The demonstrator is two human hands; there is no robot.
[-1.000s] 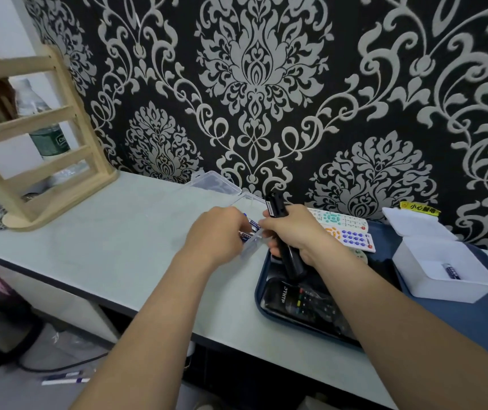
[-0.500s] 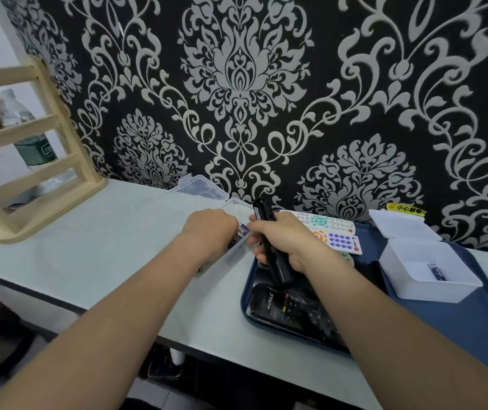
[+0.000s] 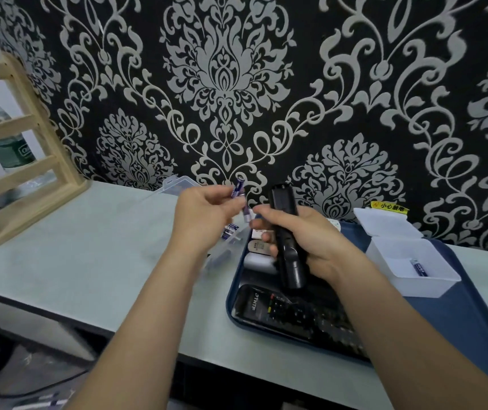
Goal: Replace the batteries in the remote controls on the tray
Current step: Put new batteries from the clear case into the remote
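Observation:
My right hand (image 3: pixel 304 241) grips a slim black remote (image 3: pixel 287 241), held upright above the dark blue tray (image 3: pixel 455 309). My left hand (image 3: pixel 204 214) is raised just left of it and pinches two purple batteries (image 3: pixel 238 189), one pointing up and one hanging down by the fingertips. On the tray lie a larger black remote (image 3: pixel 269 306) at the front and white remotes (image 3: pixel 259 255) partly hidden behind my right hand. A clear plastic box (image 3: pixel 225 247) with more purple batteries sits just left of the tray.
A white open box (image 3: pixel 411 261) with one purple battery inside stands on the tray's right part. A wooden rack (image 3: pixel 27 173) with a water bottle behind it occupies the table's far left. Patterned wallpaper backs the table; the table's front edge runs close to me.
My left hand has lifted out of the clear box with batteries pinched in its fingers. My right hand keeps the black remote, now raised slightly.

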